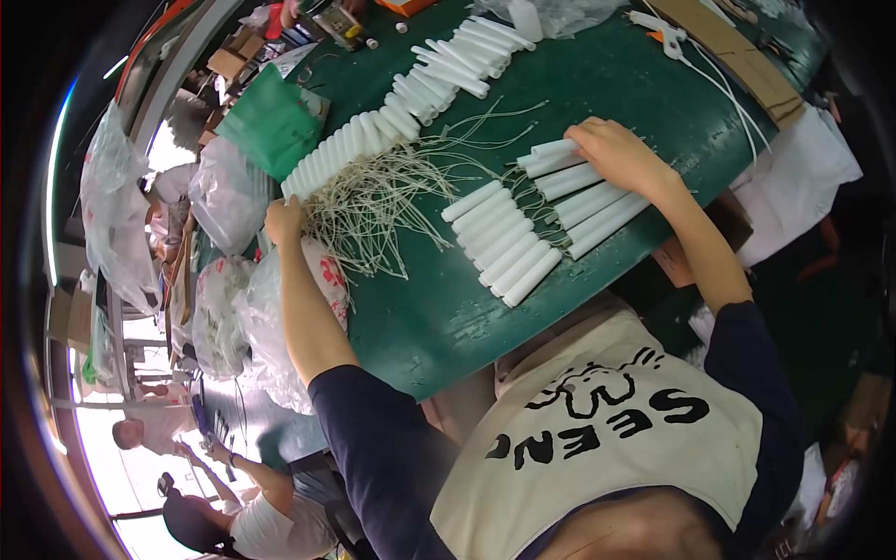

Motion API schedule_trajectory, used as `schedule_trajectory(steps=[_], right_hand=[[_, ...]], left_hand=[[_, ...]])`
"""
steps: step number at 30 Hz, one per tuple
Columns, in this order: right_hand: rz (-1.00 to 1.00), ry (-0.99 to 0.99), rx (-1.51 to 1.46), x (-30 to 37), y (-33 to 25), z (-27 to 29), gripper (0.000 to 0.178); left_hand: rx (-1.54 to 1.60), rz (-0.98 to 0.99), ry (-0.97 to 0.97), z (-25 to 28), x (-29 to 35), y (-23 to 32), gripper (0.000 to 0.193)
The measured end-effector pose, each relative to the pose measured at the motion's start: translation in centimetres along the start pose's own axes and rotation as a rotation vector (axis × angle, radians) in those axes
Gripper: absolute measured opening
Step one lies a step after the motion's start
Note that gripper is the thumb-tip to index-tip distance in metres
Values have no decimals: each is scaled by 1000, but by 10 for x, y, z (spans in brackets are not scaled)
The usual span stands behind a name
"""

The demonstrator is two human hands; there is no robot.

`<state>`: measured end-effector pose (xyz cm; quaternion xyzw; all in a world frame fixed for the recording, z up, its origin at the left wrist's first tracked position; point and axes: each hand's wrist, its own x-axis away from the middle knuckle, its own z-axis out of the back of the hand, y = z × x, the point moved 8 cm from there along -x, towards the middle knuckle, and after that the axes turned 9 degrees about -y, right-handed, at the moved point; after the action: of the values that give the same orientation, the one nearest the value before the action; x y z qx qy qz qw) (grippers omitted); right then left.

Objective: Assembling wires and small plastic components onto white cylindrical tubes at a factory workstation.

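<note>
White tubes [350, 140] lie side by side in a long slanting row on the green table, with thin pale wires [369, 210] tangled along the near side. At the left end of that row, my left hand [285, 222] has its fingers closed at the last tube [291, 189]. My right hand [621, 157] reaches over a second group and grips a white tube [551, 149] at its far edge; the palm hides part of it. Beside it, more white tubes [495, 238] lie in a slanted stack, with thin wires running between the two batches.
A green bag [271, 121] and clear plastic bags [229, 191] sit along the left edge. A white cord with an orange-and-white tool [665, 33] lies at the far right beside a cardboard strip [737, 56]. Another person [271, 523] sits at the lower left.
</note>
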<state>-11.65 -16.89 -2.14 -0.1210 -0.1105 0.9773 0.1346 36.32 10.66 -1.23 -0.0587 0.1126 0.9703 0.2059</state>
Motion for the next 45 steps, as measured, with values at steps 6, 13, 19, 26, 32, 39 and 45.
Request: schedule_trajectory(steps=[6, 13, 19, 26, 32, 39, 45], right_hand=[[-14, 32, -3, 9, 5, 7, 7], [-5, -34, -17, 2, 5, -2, 14], [43, 135, -167, 8, -6, 23, 14], [42, 132, -803, 1, -39, 48, 6], [324, 54, -1251, 0, -76, 56, 20], [336, -219, -1509, 4, -76, 44, 75], [169, -205, -1327, 13, -81, 38, 50]], left_hand=[[149, 101, -102, -11, -1, 5, 56], [971, 217, 39, 4, 8, -26, 42], [1123, -269, 193, 100, 96, 100, 43], [1167, -634, -70, 136, 216, 219, 35], [1415, -835, -623, 125, 272, 288, 34], [1277, -845, -506, 95, 264, 299, 33], [1344, -714, -555, 64, 254, 293, 30]])
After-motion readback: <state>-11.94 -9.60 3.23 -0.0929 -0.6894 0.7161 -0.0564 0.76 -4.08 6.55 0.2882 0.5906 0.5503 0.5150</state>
